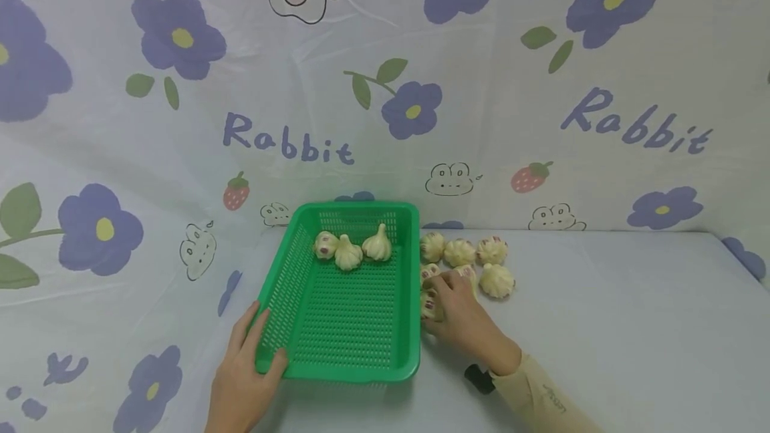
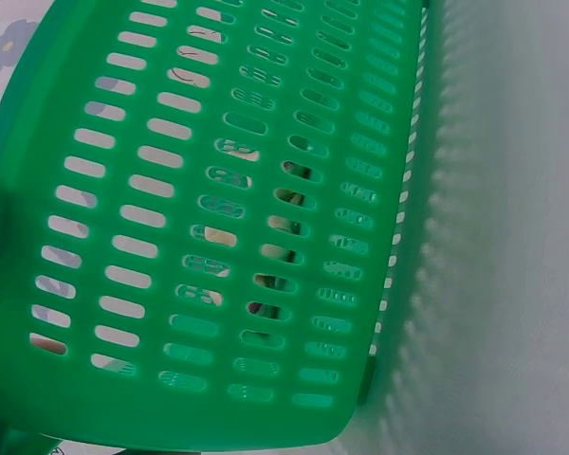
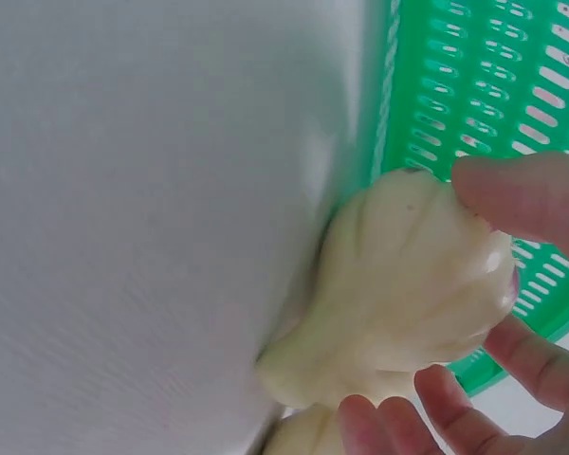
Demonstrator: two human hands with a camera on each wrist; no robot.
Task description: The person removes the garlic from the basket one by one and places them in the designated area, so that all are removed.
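Observation:
My left hand (image 1: 243,376) holds the near left corner of a green plastic basket (image 1: 410,299), fingers along its left rim and thumb over the front rim. Three garlic bulbs (image 1: 348,254) lie inside at the far end. Just right of the basket, my right hand (image 1: 460,316) has its thumb and fingers around a garlic bulb (image 3: 408,265). In the right wrist view its stem points down and left, near the table surface. Several more garlic bulbs (image 1: 496,281) are grouped around and beyond that hand, some partly hidden by it. The left wrist view shows mostly the basket's slotted wall (image 2: 161,209).
A white tabletop (image 1: 601,313) extends to the right. Behind it hangs a cloth (image 1: 493,119) printed with flowers and rabbits, which also covers the left side. A small black object (image 1: 479,379) shows at the right wrist.

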